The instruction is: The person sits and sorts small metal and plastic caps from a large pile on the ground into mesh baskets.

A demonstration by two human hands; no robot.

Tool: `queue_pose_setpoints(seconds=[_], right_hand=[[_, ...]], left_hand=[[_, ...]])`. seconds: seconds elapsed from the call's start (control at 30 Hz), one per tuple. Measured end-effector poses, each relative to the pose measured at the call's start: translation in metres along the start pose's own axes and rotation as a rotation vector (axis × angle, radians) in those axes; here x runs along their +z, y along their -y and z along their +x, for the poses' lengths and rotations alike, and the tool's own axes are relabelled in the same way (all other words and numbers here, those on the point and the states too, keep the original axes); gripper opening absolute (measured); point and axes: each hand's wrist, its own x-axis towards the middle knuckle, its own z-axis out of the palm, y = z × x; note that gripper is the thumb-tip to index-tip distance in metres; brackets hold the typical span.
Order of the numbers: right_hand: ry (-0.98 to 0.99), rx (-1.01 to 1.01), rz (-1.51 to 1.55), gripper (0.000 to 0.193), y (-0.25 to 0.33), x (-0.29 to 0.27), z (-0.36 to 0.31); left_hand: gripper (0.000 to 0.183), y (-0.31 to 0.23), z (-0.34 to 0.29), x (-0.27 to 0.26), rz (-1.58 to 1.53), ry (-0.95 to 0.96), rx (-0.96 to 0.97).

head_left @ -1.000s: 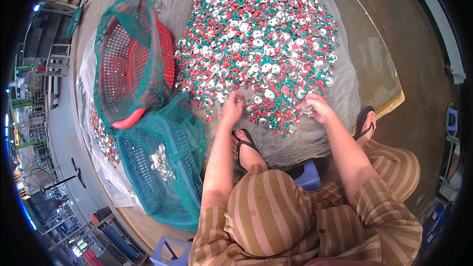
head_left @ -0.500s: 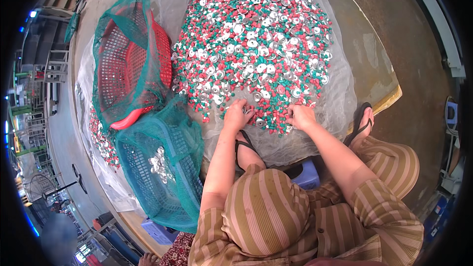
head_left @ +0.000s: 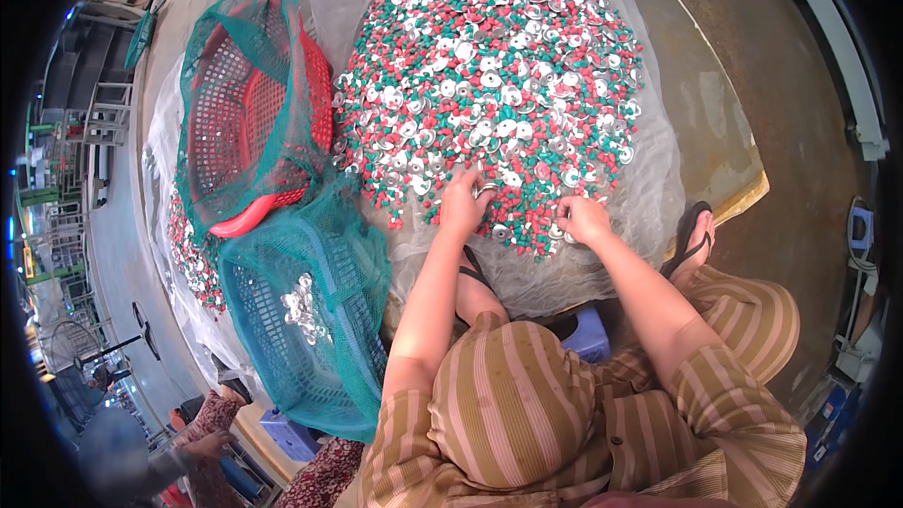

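A wide pile of small red, green and white pieces mixed with shiny round metal discs (head_left: 506, 124) lies spread in front of me on a translucent sheet (head_left: 658, 160). At the pile's near edge my left hand (head_left: 461, 202) is curled, with silvery discs showing between thumb and fingers. A short way to its right, my right hand (head_left: 585, 218) has its fingers bent and pressed together low over the red and green pieces. Whatever sits in those fingertips is hidden.
On the left, a red plastic basket (head_left: 320, 85) stands draped with green netting. Nearer me, a blue basket (head_left: 282, 357) under netting holds several metal discs (head_left: 305, 309). A small blue stool (head_left: 590, 334) is beneath me. Another person's hand (head_left: 209, 444) shows at lower left.
My left hand has moved slightly up and farther into the pile, still with discs in its fingers. My right hand has shifted slightly right. Another person's arm has come into view at lower left.
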Motion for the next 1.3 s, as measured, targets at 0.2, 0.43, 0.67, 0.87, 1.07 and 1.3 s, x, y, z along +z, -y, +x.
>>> queue_pose_setpoints(seconds=[0.2, 0.43, 0.67, 0.87, 1.07, 1.3], right_hand=[[-0.025, -0.147, -0.089, 0.028, 0.002, -0.006, -0.007], [0.114, -0.189, 0.215, 0.017, -0.026, 0.011, 0.016], [0.516, 0.085, 1.440, 0.008, 0.000, -0.019, -0.002], [0.647, 0.106, 1.681, 0.024, 0.014, -0.019, -0.006], [0.600, 0.076, 1.751, 0.030, 0.005, -0.025, -0.003], [0.665, -0.017, 1.491, 0.026, 0.061, -0.022, -0.009]], left_hand=[[0.029, -0.012, -0.043, -0.002, 0.233, 0.298, 0.120], [0.026, -0.006, -0.054, 0.009, 0.252, 0.229, 0.097], [0.026, -0.008, -0.060, 0.019, -0.069, 0.255, 0.322], [0.029, -0.011, -0.065, 0.020, 0.074, 0.225, 0.342], [0.022, -0.008, -0.076, -0.071, 0.020, -0.370, 0.064], [0.070, 0.006, -0.134, -0.199, 0.897, -0.895, -0.359]])
